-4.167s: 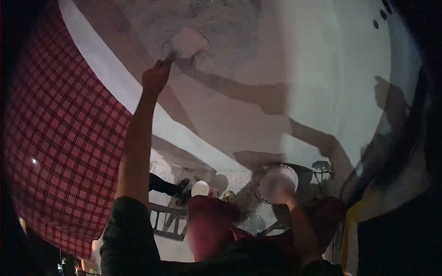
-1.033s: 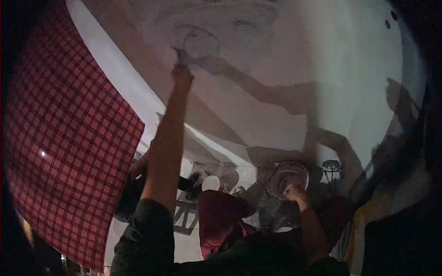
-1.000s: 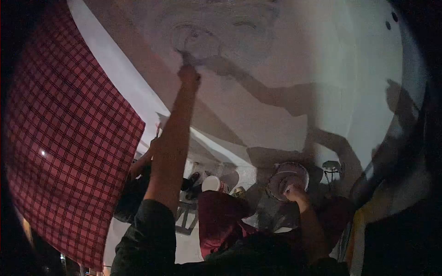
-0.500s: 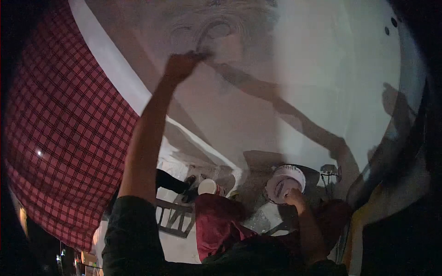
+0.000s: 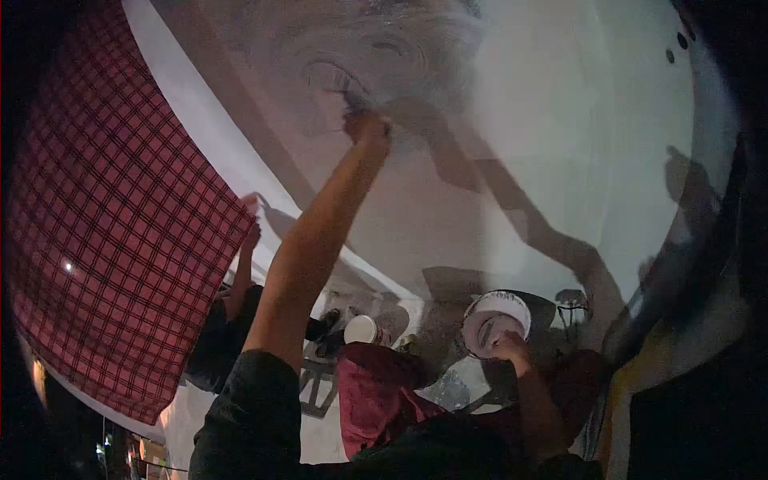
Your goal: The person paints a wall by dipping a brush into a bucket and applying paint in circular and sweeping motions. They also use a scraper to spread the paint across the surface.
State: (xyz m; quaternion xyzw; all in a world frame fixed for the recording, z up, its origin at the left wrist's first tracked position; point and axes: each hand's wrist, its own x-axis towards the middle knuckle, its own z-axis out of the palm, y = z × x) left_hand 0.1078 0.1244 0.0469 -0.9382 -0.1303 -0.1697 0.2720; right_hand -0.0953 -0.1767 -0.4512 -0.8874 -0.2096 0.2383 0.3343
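Note:
My left hand (image 5: 370, 130) is stretched up to the wall (image 5: 384, 204), closed round what looks like a paintbrush (image 5: 350, 94). Motion and dim light blur the brush, and its tip lies against a patch of curved, swirling strokes. Down low, my right hand (image 5: 510, 349) grips the near rim of a white bucket (image 5: 512, 304), with its fingers partly hidden. Pale pinkish material shows inside this bucket. The shadow of my raised arm falls across the wall.
At left hangs a red checked cloth (image 5: 120, 216), beside a white ledge (image 5: 208, 112). Another person's hand (image 5: 251, 228) is at the cloth's edge. A second bucket (image 5: 362, 329) stands on the floor below, near a dark slatted frame (image 5: 322, 394).
My left hand has moved right and slightly down along the wall with the brush. The other person's arm has come into view by the cloth. My right hand stays at the bucket.

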